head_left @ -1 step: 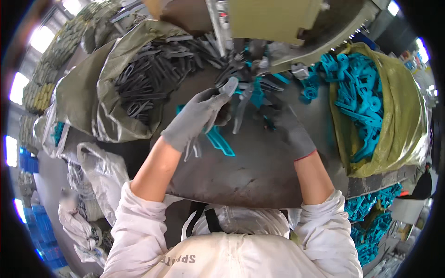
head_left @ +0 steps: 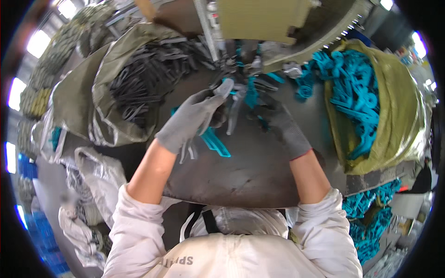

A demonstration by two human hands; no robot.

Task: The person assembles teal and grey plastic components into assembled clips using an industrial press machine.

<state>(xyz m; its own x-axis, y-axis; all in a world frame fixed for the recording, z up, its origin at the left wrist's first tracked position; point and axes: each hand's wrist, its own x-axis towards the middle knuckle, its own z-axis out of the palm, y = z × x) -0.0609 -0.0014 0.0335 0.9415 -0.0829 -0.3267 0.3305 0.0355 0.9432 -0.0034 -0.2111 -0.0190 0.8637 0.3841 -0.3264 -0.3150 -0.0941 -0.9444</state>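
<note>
Left hand is pinching a grey part over the table. Right hand is working near a teal part; can't tell its grip. Sacks are flanking, likely for short reach.

the single head-worn fisheye view looks down and forward from close above the flat, dark grey desk.
</note>
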